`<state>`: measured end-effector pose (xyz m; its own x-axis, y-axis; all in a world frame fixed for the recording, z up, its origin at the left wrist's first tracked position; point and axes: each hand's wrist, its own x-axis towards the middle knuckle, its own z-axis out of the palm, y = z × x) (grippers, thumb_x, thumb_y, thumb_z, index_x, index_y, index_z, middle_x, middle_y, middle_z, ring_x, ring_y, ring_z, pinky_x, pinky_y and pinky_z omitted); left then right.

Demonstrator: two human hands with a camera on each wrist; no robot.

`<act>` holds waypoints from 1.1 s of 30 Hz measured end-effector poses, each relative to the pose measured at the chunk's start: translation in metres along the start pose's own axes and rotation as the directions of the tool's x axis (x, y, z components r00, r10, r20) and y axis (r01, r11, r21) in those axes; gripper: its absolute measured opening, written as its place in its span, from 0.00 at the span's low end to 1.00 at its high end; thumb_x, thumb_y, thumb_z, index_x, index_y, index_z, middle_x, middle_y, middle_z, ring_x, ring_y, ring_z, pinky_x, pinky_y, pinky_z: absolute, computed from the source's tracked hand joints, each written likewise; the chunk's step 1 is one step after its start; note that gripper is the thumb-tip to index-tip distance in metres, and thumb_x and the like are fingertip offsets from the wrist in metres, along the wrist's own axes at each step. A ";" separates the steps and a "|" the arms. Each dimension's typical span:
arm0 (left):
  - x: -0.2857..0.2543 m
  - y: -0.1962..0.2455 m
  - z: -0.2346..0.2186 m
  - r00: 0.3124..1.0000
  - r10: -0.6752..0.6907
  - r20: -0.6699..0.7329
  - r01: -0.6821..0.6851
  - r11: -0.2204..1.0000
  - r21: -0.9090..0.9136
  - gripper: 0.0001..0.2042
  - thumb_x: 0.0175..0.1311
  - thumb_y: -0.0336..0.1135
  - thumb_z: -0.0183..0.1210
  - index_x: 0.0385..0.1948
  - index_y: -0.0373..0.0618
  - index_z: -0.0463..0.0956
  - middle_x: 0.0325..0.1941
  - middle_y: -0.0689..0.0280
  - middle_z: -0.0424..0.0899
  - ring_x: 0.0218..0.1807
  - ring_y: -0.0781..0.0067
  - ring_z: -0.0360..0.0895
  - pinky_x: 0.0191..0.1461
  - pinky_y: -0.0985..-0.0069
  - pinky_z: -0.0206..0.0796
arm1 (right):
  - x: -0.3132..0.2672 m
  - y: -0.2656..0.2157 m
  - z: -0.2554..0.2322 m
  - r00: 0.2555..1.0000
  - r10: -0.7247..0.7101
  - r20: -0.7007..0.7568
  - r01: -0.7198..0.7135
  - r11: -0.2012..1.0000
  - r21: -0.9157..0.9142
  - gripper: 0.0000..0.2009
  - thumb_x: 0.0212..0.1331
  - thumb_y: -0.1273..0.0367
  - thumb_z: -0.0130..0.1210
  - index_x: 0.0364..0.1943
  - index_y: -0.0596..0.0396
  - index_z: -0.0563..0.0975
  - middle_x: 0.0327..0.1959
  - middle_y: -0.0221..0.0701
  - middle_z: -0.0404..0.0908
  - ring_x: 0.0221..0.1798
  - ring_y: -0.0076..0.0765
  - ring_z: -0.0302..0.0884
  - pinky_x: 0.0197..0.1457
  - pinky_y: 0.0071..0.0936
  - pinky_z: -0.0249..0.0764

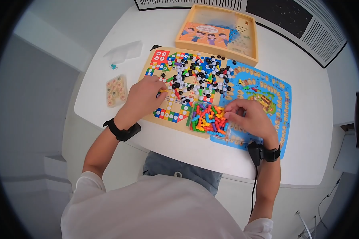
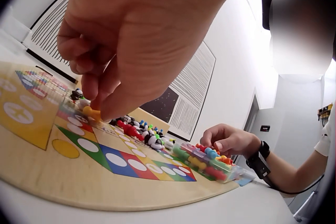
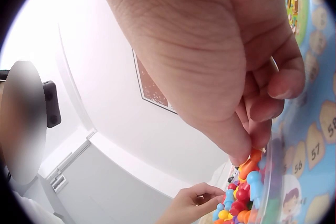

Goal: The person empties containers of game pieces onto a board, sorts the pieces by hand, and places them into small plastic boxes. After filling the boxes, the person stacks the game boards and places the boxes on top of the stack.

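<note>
My left hand (image 1: 144,96) is over the left side of the flying-chess board (image 1: 169,106), its thumb and fingers pinching a yellow-orange pawn (image 2: 92,114) close to the surface. At the board's near right corner, a clear plastic box (image 3: 271,179) is heaped with colourful pawns (image 1: 210,120). My right hand (image 1: 251,116) reaches to that box from the right. Its thumb and fingertips pinch an orange pawn (image 3: 251,165) at the top of the heap. Black and white round pieces (image 1: 199,75) lie scattered over the board's far half, with a few coloured pawns among them.
A blue numbered board (image 1: 281,95) lies to the right, with several pawns on it. Behind stands a wooden box (image 1: 249,56) holding an orange booklet (image 1: 205,34). At left are a clear empty tray (image 1: 125,51) and a container of round discs (image 1: 116,91).
</note>
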<state>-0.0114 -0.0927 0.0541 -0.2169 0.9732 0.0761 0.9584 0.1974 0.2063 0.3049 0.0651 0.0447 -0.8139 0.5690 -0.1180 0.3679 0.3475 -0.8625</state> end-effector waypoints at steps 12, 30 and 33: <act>0.031 -0.001 -0.002 0.996 0.035 -0.077 -0.044 0.992 -0.114 0.06 0.69 0.32 0.65 0.39 0.42 0.78 0.39 0.60 0.83 0.45 0.54 0.83 0.47 0.61 0.75 | -0.001 -0.006 -0.001 0.999 0.045 0.022 -0.045 0.999 0.021 0.06 0.64 0.71 0.68 0.42 0.58 0.87 0.26 0.26 0.83 0.28 0.18 0.76 0.34 0.22 0.73; 0.035 0.013 0.004 0.996 0.023 -0.087 -0.033 0.993 -0.112 0.07 0.70 0.28 0.63 0.45 0.42 0.75 0.45 0.56 0.84 0.51 0.49 0.82 0.53 0.60 0.73 | -0.001 0.003 -0.002 0.999 -0.042 0.009 0.041 0.998 0.055 0.07 0.65 0.70 0.68 0.42 0.58 0.86 0.28 0.27 0.85 0.30 0.20 0.79 0.36 0.23 0.76; 0.012 0.044 0.002 0.985 0.120 -0.122 -0.151 0.944 -0.292 0.07 0.70 0.27 0.62 0.45 0.42 0.75 0.46 0.56 0.83 0.51 0.49 0.80 0.53 0.59 0.73 | -0.001 0.003 -0.003 1.000 -0.022 0.016 0.021 0.999 0.043 0.08 0.65 0.69 0.68 0.43 0.58 0.86 0.28 0.28 0.85 0.30 0.20 0.79 0.36 0.23 0.76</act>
<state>0.0284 -0.0725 0.0625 -0.1218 0.9681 0.2188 0.8834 0.0052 0.4686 0.3079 0.0681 0.0436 -0.8287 0.5494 -0.1067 0.3308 0.3270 -0.8852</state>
